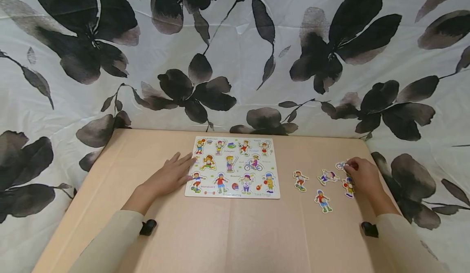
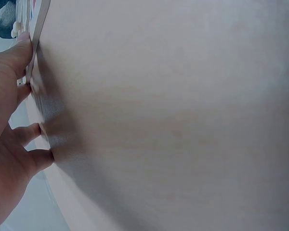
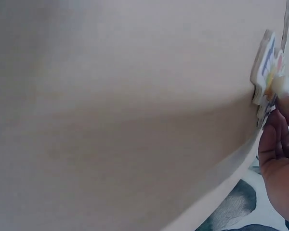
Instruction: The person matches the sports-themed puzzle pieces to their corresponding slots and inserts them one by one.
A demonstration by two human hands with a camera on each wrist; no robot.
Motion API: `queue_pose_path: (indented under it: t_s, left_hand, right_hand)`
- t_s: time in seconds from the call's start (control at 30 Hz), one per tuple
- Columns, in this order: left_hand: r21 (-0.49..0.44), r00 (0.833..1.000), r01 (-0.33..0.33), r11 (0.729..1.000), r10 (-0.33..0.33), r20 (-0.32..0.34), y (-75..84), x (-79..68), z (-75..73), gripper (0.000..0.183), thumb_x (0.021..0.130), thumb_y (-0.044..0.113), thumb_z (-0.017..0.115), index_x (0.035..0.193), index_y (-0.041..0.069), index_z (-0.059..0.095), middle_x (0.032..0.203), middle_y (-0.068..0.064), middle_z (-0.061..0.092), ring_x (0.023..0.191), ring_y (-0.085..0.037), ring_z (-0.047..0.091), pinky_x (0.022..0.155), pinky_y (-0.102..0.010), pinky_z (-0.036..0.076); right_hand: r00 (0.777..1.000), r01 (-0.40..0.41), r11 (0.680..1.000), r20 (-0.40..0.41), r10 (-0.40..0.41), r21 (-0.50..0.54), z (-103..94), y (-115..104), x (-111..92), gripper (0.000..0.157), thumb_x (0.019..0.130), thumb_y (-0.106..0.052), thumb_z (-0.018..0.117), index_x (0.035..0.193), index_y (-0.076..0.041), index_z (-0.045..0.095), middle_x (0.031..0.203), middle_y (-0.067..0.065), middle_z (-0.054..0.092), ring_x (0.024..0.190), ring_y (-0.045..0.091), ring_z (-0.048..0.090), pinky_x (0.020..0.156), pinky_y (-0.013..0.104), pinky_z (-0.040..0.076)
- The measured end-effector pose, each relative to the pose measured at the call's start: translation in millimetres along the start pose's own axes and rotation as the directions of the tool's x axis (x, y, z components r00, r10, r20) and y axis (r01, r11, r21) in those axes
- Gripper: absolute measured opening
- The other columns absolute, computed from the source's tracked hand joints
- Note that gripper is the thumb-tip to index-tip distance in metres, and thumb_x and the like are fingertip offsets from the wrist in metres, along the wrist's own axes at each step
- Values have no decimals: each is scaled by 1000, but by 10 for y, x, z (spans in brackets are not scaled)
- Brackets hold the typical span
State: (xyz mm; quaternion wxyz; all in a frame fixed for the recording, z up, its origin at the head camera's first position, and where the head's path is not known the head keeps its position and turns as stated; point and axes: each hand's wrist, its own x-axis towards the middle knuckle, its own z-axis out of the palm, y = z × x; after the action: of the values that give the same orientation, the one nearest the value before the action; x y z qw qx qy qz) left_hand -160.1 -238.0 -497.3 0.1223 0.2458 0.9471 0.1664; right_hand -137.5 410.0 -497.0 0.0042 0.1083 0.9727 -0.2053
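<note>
A white puzzle board (image 1: 235, 185) printed with sports figures lies at the table's middle. My left hand (image 1: 167, 178) rests at its left edge, fingers spread and tips on the rim; the left wrist view shows the thumb (image 2: 21, 53) against the board's side. On the right, my right hand (image 1: 363, 179) pinches a puzzle piece with a bicycle wheel (image 1: 340, 166) between thumb and fingers, which hide part of it. Close beside that hand lies a figure piece (image 1: 348, 188); in the right wrist view, a white knob (image 3: 280, 85) stands up near the fingers.
Left of the right hand lie a purple-and-white figure piece (image 1: 328, 177), a red-and-green figure piece (image 1: 300, 181) and a boy piece in blue trousers (image 1: 323, 201). A white floral cloth (image 1: 238, 48) hangs behind the beige table (image 1: 257, 232).
</note>
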Motion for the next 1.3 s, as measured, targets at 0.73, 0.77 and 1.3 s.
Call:
queue_pose_path:
  t_s: [0.73,0.77,1.3]
  left_hand:
    - [-9,1000,-6,1000,6,-3,13,0,-29,66,104,38,60,161,14,37,171,-10,27,155,-53,15,118,-77,19]
    - [-9,1000,-6,1000,6,-3,14,0,-30,66,104,38,60,161,14,37,171,-10,27,155,-53,15,118,-77,19]
    - [-7,1000,-4,1000,4,0,23,-7,-42,65,105,37,60,161,14,37,171,-11,27,155,-54,15,118,-76,19]
  right_hand:
    - [967,244,963,47,-250,111,332,-1321,-46,19,101,-16,69,112,-1,69,101,14,64,89,27,59,78,39,54]
    - [965,247,961,55,-255,121,362,-1399,-48,19,101,-17,69,112,-1,69,101,14,64,89,27,59,78,39,54]
    - [907,366,914,153,-392,175,828,-2272,-67,16,96,-19,75,106,-7,71,98,5,63,87,18,57,76,28,52]
